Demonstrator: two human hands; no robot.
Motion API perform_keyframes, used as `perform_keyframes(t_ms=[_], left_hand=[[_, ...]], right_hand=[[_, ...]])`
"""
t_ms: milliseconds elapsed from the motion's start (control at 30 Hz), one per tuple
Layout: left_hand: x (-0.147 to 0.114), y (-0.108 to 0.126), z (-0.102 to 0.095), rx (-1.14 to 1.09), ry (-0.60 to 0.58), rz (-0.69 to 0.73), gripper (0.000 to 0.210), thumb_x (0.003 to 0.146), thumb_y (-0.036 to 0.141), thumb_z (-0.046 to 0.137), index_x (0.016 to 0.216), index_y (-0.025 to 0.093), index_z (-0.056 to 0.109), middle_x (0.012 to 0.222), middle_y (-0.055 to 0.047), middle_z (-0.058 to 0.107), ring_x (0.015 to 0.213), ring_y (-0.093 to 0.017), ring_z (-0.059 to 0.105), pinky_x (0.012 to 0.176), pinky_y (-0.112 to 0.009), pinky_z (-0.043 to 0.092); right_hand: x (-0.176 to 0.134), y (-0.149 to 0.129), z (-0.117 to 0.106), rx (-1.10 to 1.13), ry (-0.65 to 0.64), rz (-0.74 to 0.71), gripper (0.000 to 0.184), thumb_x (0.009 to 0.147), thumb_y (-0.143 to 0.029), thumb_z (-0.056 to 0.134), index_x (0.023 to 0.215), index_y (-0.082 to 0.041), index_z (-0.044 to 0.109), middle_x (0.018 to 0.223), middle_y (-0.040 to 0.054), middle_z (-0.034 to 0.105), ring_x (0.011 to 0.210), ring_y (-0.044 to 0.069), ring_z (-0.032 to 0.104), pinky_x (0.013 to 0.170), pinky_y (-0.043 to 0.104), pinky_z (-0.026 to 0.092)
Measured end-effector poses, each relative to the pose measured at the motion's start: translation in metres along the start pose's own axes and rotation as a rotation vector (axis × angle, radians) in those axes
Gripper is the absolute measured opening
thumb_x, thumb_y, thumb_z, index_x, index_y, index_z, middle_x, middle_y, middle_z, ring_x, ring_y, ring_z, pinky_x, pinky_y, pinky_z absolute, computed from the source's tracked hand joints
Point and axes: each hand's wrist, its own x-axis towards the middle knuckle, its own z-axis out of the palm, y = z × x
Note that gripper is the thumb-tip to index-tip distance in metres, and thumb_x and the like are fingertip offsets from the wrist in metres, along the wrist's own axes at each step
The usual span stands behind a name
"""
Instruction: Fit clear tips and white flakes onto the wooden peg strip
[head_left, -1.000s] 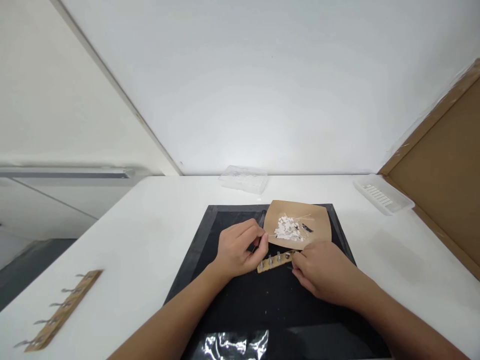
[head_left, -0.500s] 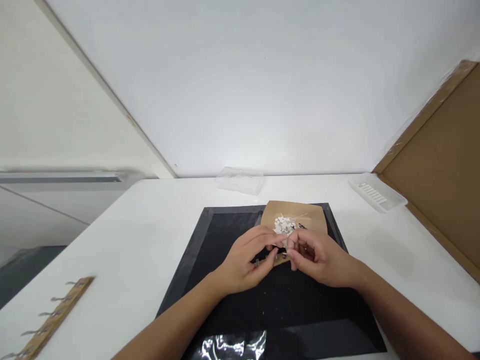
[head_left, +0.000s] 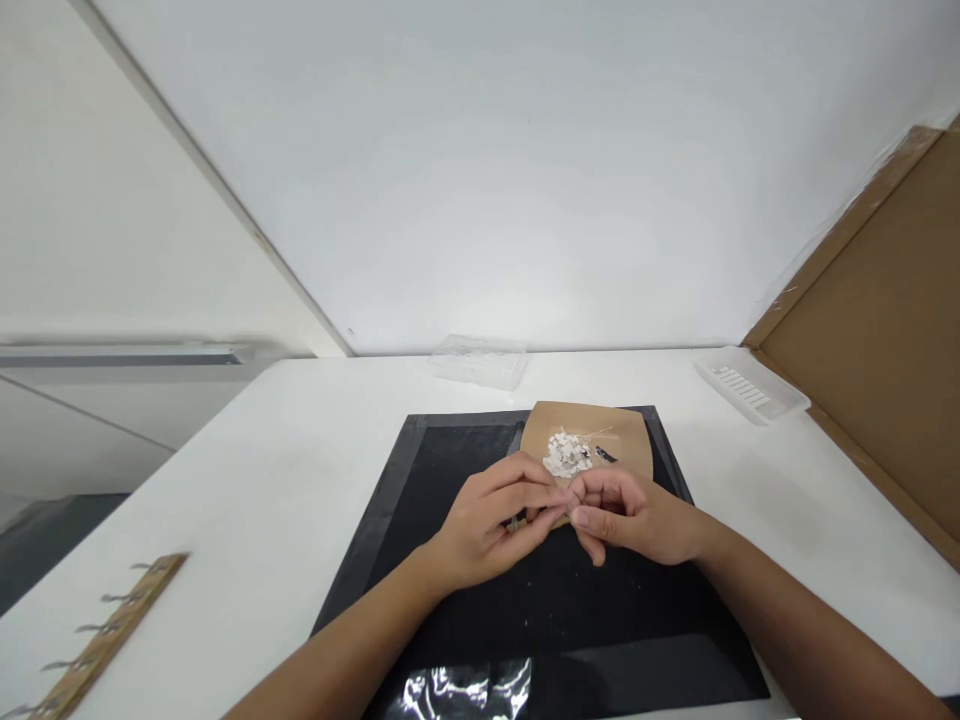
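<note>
My left hand [head_left: 499,515] and my right hand [head_left: 637,515] meet over a black mat [head_left: 465,615], fingertips pinched together and touching. Whatever small thing is between them is hidden by the fingers. Just under the fingers lies a short wooden strip with small metal clips [head_left: 514,524], mostly covered by my left hand. Close behind the hands, a sheet of brown paper [head_left: 634,440] carries a heap of small white pieces [head_left: 568,455] and a small dark piece [head_left: 605,455].
At the left edge of the white table [head_left: 300,450] lies a wooden strip with several metal clips [head_left: 112,640]. A clear plastic box [head_left: 480,362] sits by the wall. To the right is a translucent tray with white bars [head_left: 754,385], beside a cardboard panel [head_left: 877,330].
The fingertips of both hands have closed together, and my right hand has shifted slightly down and left. More of the white heap and the dark piece now shows.
</note>
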Motion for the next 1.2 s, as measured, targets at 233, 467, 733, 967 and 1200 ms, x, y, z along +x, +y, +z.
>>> perform_keyframes(t_ms=[233,467,733,967,1200], left_hand=[[-0.007,-0.007,-0.003,0.051,-0.084,0.045,0.023,0.099,0.007,0.066,0.118,0.019,0.071,0.099,-0.007,0.073,0.086,-0.015,0.071,0.073,-0.026,0.062],[-0.009,-0.009,-0.002,0.111,-0.069,-0.036,0.022,0.101,0.008,0.062,0.119,0.019,0.068,0.1,-0.007,0.074,0.094,-0.018,0.072,0.08,-0.029,0.063],[-0.008,-0.008,-0.001,0.14,-0.04,-0.103,0.015,0.099,0.01,0.064,0.11,0.018,0.071,0.095,-0.007,0.072,0.087,-0.017,0.071,0.075,-0.028,0.059],[-0.009,-0.009,0.001,0.102,-0.075,-0.148,0.011,0.101,0.013,0.063,0.108,0.018,0.071,0.093,-0.006,0.071,0.082,-0.015,0.068,0.068,-0.024,0.055],[-0.008,-0.01,0.003,0.138,-0.072,-0.134,0.011,0.104,0.016,0.062,0.109,0.019,0.072,0.093,-0.005,0.074,0.086,-0.016,0.072,0.077,-0.025,0.059]], right_hand=[[0.0,0.004,0.0,0.041,0.002,0.03,0.036,0.103,-0.053,0.066,0.099,-0.018,0.061,0.07,-0.0043,0.065,0.054,0.007,0.041,0.051,0.022,0.028],[-0.001,0.004,0.001,-0.003,0.138,0.002,0.035,0.105,-0.053,0.063,0.108,-0.018,0.064,0.078,-0.0027,0.067,0.06,0.008,0.047,0.057,0.023,0.036],[0.005,0.007,0.001,-0.057,0.295,-0.076,0.04,0.093,-0.055,0.078,0.106,-0.019,0.067,0.085,-0.0009,0.064,0.076,0.012,0.059,0.071,0.027,0.05],[0.01,0.021,0.007,-0.33,0.484,-0.169,0.025,0.09,-0.045,0.084,0.1,-0.024,0.075,0.086,0.0011,0.073,0.066,0.013,0.057,0.06,0.027,0.045],[0.009,0.019,0.007,-0.731,0.61,-0.378,0.009,0.097,-0.034,0.079,0.093,-0.026,0.076,0.079,-0.0018,0.074,0.068,0.015,0.062,0.071,0.032,0.047]])
